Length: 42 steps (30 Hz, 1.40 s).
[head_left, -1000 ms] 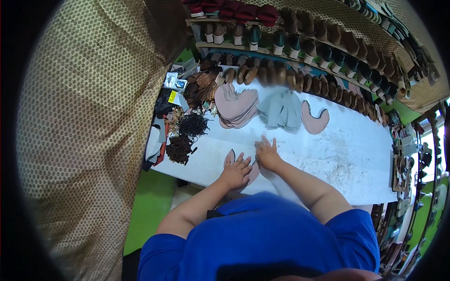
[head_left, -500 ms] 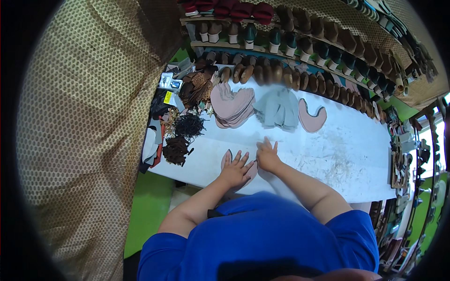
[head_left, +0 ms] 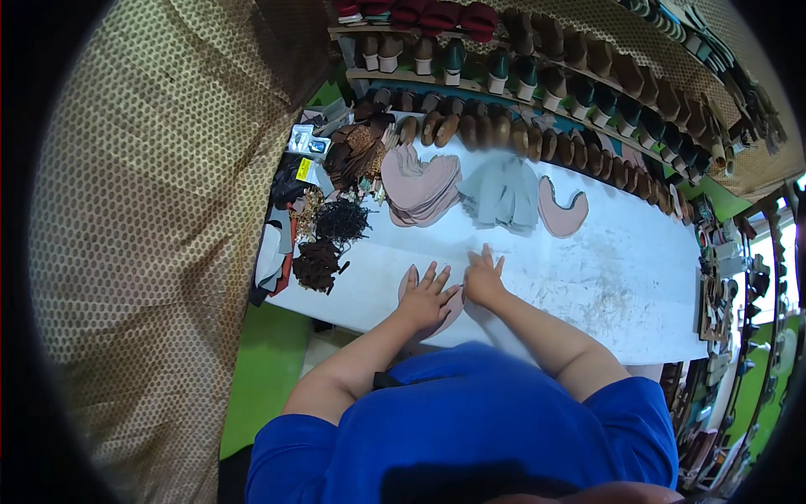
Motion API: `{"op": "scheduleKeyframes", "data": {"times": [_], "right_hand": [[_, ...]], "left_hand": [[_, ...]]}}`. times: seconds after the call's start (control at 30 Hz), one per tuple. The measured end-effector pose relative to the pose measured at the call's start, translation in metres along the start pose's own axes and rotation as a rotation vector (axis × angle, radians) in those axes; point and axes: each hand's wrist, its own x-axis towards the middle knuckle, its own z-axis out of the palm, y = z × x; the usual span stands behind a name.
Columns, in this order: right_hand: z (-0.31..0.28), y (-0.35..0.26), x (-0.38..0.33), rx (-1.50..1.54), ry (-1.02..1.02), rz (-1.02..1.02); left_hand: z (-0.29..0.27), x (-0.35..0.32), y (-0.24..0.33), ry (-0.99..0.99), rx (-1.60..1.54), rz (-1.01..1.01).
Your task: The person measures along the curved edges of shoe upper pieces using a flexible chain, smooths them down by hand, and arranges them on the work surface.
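A pink curved shoe-upper piece point(head_left: 452, 312) lies flat near the table's front edge. My left hand point(head_left: 426, 302) rests on it, palm down with fingers spread, covering its middle. At the piece's right end, my right hand point(head_left: 484, 281) has its thumb and forefinger bent together at the edge, while other fingers stretch out. Exactly what sits under those fingertips is too small to tell. Farther off lie a stack of pink curved pieces point(head_left: 420, 189), a heap of grey pieces point(head_left: 501, 197) and a single pink U-shaped piece point(head_left: 562, 220) with a dark inner edge.
The white table point(head_left: 621, 294) has dark smudges on its right. At its left are dark cords point(head_left: 342, 220), a brown bundle point(head_left: 319, 266) and mixed scraps. Rows of shoes and shoe forms point(head_left: 520, 139) line the back, below shelves of heeled shoes point(head_left: 497, 71). A patterned curtain point(head_left: 159, 210) hangs left.
The view has shifted very slightly. Both hands stay at nearly the same spot on the pink piece, with only small finger movement.
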Motion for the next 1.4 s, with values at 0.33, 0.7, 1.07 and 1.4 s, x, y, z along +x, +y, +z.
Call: {"op": "scheduleKeyframes", "data": {"times": [0.33,0.7,1.07,1.4], "right_hand": [[0.0,-0.001,-0.006,-0.008,0.036,0.005],[-0.016,0.0,0.0,0.136,-0.035,0.237],[0.011,0.015,-0.065,-0.184,-0.061,-0.292],[-0.001,-0.017,-0.068,-0.273,-0.19,-0.353]], "left_hand": [[-0.005,0.005,0.002,-0.033,0.015,0.0],[0.003,-0.016,-0.022,-0.008,-0.069,-0.021],[0.024,-0.16,-0.114,0.074,-0.004,-0.513],[0.013,-0.194,-0.147,-0.078,-0.202,-0.957]]}}
